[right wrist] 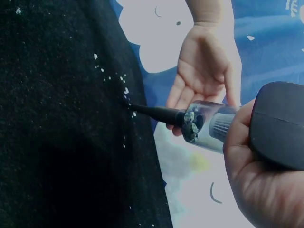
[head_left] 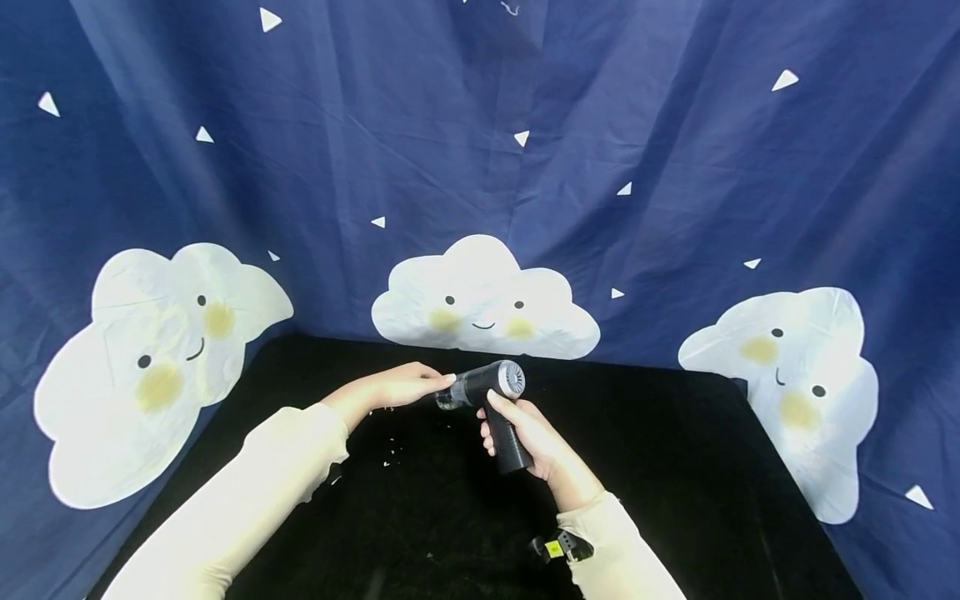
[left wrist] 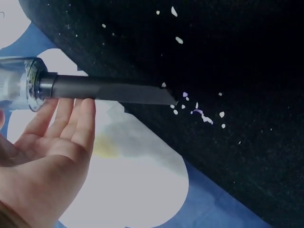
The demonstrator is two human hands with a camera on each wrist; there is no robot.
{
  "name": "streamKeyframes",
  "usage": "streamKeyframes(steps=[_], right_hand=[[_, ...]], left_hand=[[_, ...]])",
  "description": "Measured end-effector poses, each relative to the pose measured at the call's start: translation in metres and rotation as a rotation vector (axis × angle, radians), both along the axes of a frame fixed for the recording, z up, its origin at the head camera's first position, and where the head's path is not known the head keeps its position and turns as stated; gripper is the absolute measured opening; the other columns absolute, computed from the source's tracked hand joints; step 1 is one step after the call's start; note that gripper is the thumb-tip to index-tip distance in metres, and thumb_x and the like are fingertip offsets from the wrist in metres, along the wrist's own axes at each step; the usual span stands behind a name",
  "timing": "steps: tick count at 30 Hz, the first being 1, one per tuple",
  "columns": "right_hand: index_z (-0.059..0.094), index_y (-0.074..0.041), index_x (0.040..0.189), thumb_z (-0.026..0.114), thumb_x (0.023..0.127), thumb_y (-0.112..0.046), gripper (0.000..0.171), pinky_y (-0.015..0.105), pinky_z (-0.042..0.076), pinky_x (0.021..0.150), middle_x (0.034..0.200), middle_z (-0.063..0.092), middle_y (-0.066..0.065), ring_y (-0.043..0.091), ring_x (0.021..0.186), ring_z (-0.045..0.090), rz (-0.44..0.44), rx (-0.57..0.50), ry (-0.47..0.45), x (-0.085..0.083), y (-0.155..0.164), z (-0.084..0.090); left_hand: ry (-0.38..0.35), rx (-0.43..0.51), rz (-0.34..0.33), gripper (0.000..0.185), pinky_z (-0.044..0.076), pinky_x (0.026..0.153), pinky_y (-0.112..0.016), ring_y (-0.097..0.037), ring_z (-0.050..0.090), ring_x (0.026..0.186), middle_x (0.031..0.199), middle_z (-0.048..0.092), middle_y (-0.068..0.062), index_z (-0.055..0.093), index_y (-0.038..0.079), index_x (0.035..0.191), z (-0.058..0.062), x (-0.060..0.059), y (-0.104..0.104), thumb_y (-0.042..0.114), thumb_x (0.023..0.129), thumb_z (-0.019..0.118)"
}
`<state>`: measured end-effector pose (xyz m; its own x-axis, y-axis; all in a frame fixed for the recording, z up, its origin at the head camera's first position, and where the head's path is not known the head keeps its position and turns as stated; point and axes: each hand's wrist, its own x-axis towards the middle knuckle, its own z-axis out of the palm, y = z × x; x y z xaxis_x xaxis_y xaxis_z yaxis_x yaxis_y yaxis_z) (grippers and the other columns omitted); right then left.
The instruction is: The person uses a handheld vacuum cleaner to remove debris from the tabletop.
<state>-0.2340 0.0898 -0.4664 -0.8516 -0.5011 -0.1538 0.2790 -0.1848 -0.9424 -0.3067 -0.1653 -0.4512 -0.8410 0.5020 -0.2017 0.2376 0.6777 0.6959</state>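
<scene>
A black handheld vacuum cleaner (head_left: pixel 491 392) with a silver vented end and a clear dust cup (right wrist: pixel 199 126) is held over the black cloth. My right hand (head_left: pixel 525 429) grips its handle, with the thumb up near the body. Pale bits show inside the cup. From the cup runs a slim black nozzle (left wrist: pixel 111 90), its slanted tip right at several small white and purple scraps (left wrist: pixel 202 114). Fingers of my left hand (left wrist: pixel 59 137) lie nearly straight against the nozzle's base, and its thumb is by the dust cup.
More white scraps (right wrist: pixel 109 78) are scattered on the black-covered table (head_left: pixel 660 483). A blue curtain (head_left: pixel 450 108) with white triangles and smiling clouds hangs behind and beside it. A dark strap with a yellow tag (head_left: pixel 553 549) sits at the right wrist.
</scene>
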Motion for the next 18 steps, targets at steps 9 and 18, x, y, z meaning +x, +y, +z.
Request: streamKeyframes(steps=[9, 18], right_hand=[[0.057, 0.002, 0.103, 0.052, 0.104, -0.034, 0.037, 0.024, 0.053, 0.057, 0.073, 0.06, 0.005, 0.011, 0.06, 0.059, -0.067, 0.016, 0.051, -0.006, 0.012, 0.006], [0.056, 0.004, 0.105, 0.052, 0.104, -0.036, 0.04, 0.024, 0.053, 0.056, 0.073, 0.059, 0.005, 0.011, 0.06, 0.058, -0.087, 0.035, 0.03, -0.012, 0.012, 0.002]], left_hand=[[0.059, 0.028, 0.0, 0.054, 0.042, 0.104, -0.044, -0.02, 0.058, 0.118, 0.124, 0.067, -0.001, 0.071, 0.014, 0.124, 0.003, -0.014, 0.018, 0.055, 0.103, 0.044], [0.066, 0.045, 0.028, 0.057, 0.041, 0.107, -0.044, -0.021, 0.056, 0.123, 0.129, 0.066, -0.003, 0.068, 0.011, 0.129, -0.012, -0.02, 0.025, 0.055, 0.103, 0.043]])
